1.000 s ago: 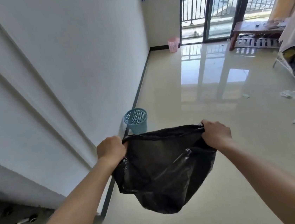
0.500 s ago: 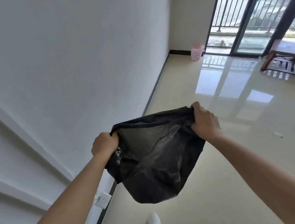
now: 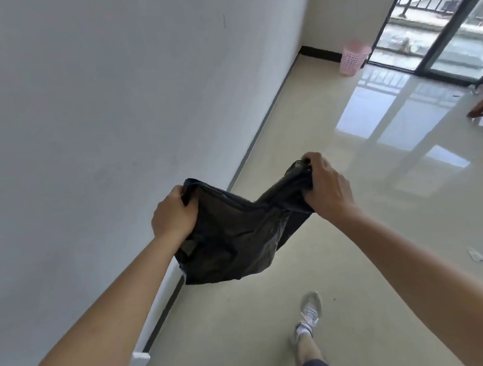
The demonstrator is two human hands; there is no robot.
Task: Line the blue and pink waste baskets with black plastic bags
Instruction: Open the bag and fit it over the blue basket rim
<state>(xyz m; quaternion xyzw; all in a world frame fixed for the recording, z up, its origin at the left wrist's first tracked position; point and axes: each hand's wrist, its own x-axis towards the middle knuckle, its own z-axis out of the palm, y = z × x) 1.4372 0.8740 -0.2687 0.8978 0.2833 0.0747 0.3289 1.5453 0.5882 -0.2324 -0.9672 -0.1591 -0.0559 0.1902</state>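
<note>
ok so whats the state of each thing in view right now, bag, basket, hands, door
black plastic bag: off the floor, held by its rim between both hands, body hanging slack, in no basket
left hand: closed on the bag's rim
right hand: closed on the bag's rim
pink waste basket: upright on the floor in the far corner, no black bag visible on it
glass door: cannot tell if open or shut

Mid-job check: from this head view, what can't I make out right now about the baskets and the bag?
- Blue basket: not in the head view at all; whether it is lined cannot be told.
- Pink basket: far off by the glass door, too small to see inside.
- Black bag: its mouth is pinched and sagging between the left hand and right hand; the fists cover each grip.
- Left foot: cut off by the bottom edge.
</note>
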